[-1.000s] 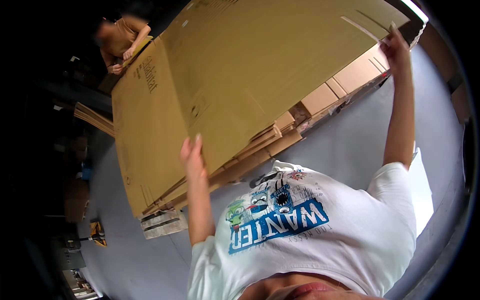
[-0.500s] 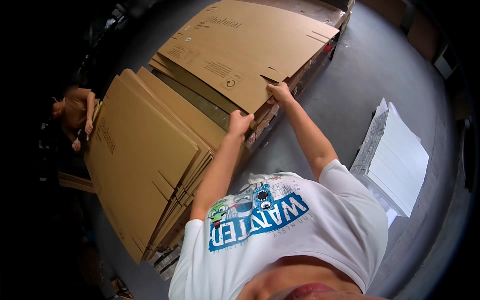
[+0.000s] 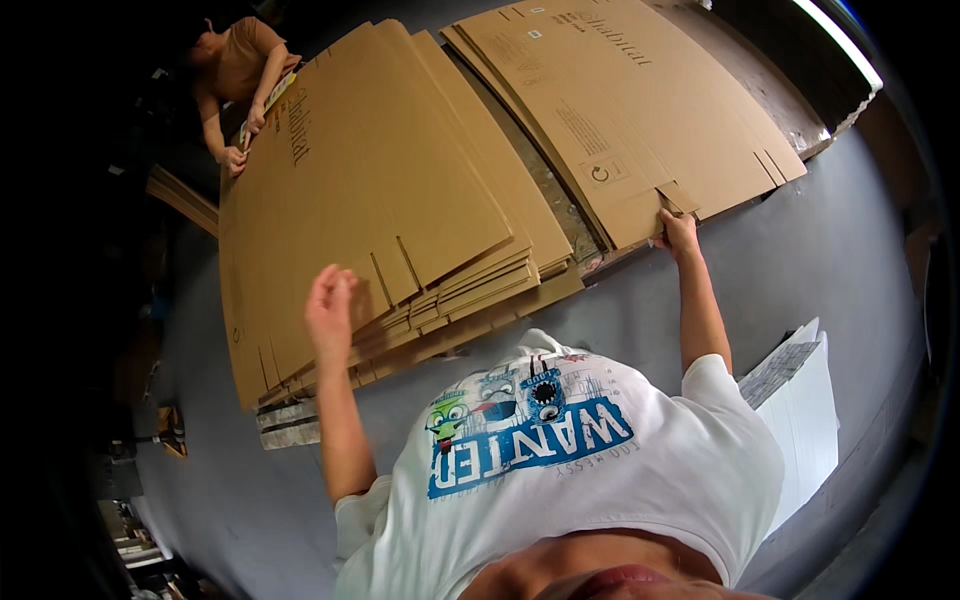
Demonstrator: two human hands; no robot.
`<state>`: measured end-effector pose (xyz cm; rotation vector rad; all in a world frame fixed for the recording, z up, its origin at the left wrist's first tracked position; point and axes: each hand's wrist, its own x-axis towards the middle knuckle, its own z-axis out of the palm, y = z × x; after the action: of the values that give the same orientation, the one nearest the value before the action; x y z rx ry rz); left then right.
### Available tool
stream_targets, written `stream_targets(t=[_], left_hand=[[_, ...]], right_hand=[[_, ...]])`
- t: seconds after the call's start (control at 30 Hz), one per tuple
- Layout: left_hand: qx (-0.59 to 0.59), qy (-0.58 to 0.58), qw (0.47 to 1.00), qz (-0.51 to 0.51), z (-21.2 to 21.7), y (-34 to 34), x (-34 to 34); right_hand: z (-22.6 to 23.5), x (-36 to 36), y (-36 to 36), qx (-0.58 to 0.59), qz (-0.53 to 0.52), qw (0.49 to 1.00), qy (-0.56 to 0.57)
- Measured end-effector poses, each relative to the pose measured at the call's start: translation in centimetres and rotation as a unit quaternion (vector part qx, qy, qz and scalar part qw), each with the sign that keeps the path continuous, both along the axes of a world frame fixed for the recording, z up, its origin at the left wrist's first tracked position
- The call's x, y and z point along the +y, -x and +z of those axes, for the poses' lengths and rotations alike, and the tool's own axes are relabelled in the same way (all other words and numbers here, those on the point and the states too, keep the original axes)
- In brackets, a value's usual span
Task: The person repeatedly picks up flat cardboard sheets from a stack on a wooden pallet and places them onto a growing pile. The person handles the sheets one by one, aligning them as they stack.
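Note:
Two stacks of flat brown cardboard box blanks lie side by side before me. My right hand (image 3: 678,235) grips the near edge of the top blank (image 3: 640,120) on the right stack, beside a slotted flap that is bent up a little. My left hand (image 3: 332,305) is raised in front of the near edge of the left stack's top blank (image 3: 370,170), close to its slots. Its fingers are loosely bent, somewhat blurred, and nothing shows in them.
A co-worker (image 3: 245,75) leans at the far left corner of the left stack, hands at its edge. A pallet (image 3: 290,425) shows under that stack. White sheets or panels (image 3: 800,420) stand at my right on the grey floor (image 3: 640,310).
My left hand has let go of the right stack's blank and swung left to the other stack. My right hand still holds its edge. The view has turned left.

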<state>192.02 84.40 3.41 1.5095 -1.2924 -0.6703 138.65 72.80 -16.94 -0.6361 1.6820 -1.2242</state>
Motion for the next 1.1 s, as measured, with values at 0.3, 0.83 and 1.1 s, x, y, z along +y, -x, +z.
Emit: stream_targets(t=[0.3,0.83,1.1], left_hand=[[-0.508,-0.235,0.716,0.416,-2.1,-25.9,6.7],[-0.359,-0.357,0.72,0.474,-4.5,-33.8,6.5],[-0.367,-0.347,0.722,0.473,-4.2,-33.3,6.3]], right_hand=[[3.4,3.9,-2.7,0.293,0.106,0.94,-0.143],[16.1,6.0,-29.7,0.548,0.273,0.763,0.209],[19.7,5.8,-31.4,0.583,0.313,0.737,0.14]])
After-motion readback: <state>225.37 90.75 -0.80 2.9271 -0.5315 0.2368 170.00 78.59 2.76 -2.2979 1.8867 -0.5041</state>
